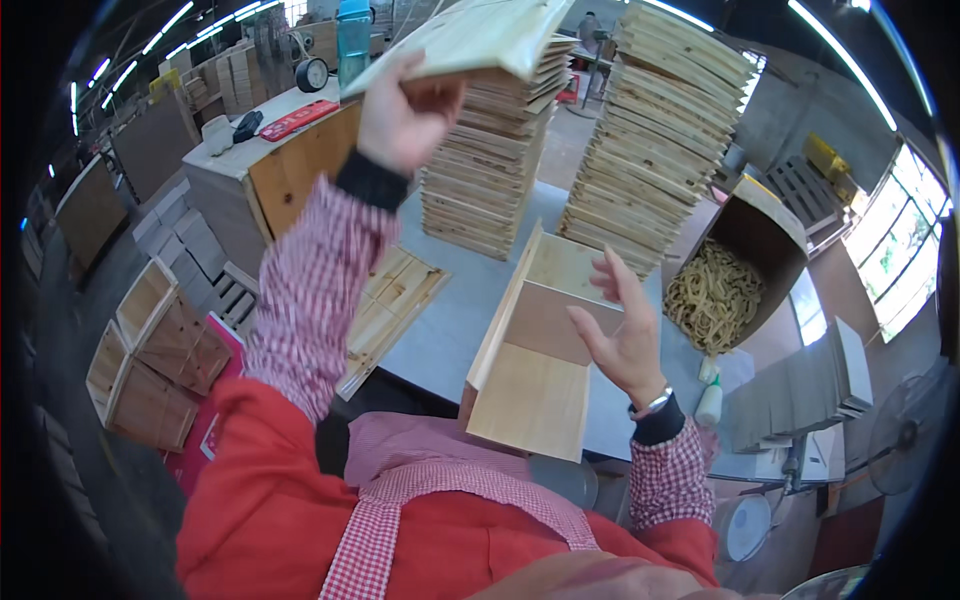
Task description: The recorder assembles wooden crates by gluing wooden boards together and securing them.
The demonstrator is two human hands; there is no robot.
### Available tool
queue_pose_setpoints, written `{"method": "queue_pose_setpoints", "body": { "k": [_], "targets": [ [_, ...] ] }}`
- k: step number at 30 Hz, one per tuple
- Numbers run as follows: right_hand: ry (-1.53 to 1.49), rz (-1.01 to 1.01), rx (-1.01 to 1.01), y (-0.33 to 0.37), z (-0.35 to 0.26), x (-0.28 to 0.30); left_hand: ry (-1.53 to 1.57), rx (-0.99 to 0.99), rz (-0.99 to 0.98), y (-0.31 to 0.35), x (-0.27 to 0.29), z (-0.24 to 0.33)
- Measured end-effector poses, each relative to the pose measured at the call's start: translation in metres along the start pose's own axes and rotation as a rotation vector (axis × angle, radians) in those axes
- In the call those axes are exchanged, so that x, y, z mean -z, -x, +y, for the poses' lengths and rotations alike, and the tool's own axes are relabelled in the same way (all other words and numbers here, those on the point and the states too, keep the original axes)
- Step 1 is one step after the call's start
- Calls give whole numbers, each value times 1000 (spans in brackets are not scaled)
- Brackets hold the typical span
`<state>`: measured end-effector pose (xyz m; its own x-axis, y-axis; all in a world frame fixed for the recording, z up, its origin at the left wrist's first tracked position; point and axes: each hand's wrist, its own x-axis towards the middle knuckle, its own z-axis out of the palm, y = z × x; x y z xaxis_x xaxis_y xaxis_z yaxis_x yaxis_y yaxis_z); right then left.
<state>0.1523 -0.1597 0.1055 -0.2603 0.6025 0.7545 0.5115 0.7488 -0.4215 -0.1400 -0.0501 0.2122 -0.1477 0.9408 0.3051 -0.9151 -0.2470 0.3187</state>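
My left hand (pixel 408 118) is raised at the far left side of the table, its fingers closed on the near edge of a pale wooden panel (pixel 480 42). The panel is tilted, above the shorter stack of wooden panels (pixel 475 185). Over the right side of a partly assembled wooden box (pixel 530 400) is my right hand (pixel 625 335), fingers spread, holding nothing. Open at the top, the box has a crosswise divider (pixel 555 322) inside. It sits at the table's near edge, close to my apron. I cannot tell whether my right hand touches it.
A taller panel stack (pixel 655 130) leans at the back. To its right, a cardboard box (pixel 775 215) holds tan loops. A glue bottle (pixel 709 403) and upright grey boards (pixel 795 390) are at the right. Flat wooden pieces (pixel 395 305) lie left; wooden boxes (pixel 160 370) stand farther left.
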Motion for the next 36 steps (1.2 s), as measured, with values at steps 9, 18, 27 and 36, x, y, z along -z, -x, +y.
{"method": "queue_pose_setpoints", "body": {
  "k": [9,18,27,36],
  "targets": [
    [-985,84,-320,22,-62,-78,-178,528,-307,189,26,-85],
    [-20,775,-433,157,38,29,-794,781,-558,176,72,-108],
    [-6,684,-777,216,57,63,-1285,566,-249,-15,110,-140],
    [-266,365,-902,207,103,70,-1534,760,-119,-91,124,-237]
  ]
}}
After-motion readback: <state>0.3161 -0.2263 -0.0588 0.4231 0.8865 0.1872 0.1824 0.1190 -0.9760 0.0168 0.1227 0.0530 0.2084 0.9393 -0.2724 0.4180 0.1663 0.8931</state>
